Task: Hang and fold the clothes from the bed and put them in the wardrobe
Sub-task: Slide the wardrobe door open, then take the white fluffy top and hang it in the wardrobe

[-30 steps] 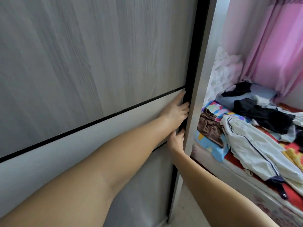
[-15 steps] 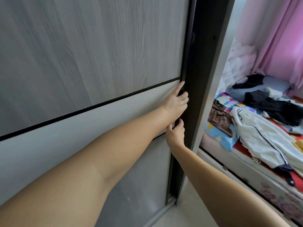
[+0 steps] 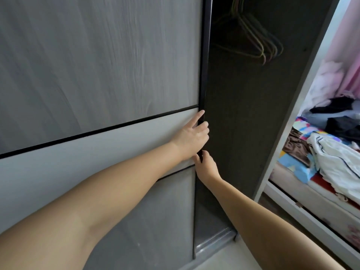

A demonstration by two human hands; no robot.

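The grey sliding wardrobe door (image 3: 97, 65) stands partly open. My left hand (image 3: 191, 137) grips its black right edge, index finger lying straight on the door face. Just below, my right hand (image 3: 205, 166) curls its fingers round the same edge. The gap shows the dark wardrobe inside (image 3: 243, 123), where several bare hangers (image 3: 253, 39) hang at the top. On the bed (image 3: 311, 215) at the right lie the clothes: a white jacket (image 3: 335, 158), a brown garment (image 3: 296, 147) and black garments (image 3: 342, 125).
The wardrobe's white side panel (image 3: 288, 123) stands between the opening and the bed. A metal floor track (image 3: 214, 240) runs along the bottom of the opening. A pink curtain (image 3: 350, 65) and a white fabric heap (image 3: 323, 84) sit behind the bed.
The door has slid left under both hands, widening the gap from a narrow slit to a broad opening. The hangers inside have come into sight.
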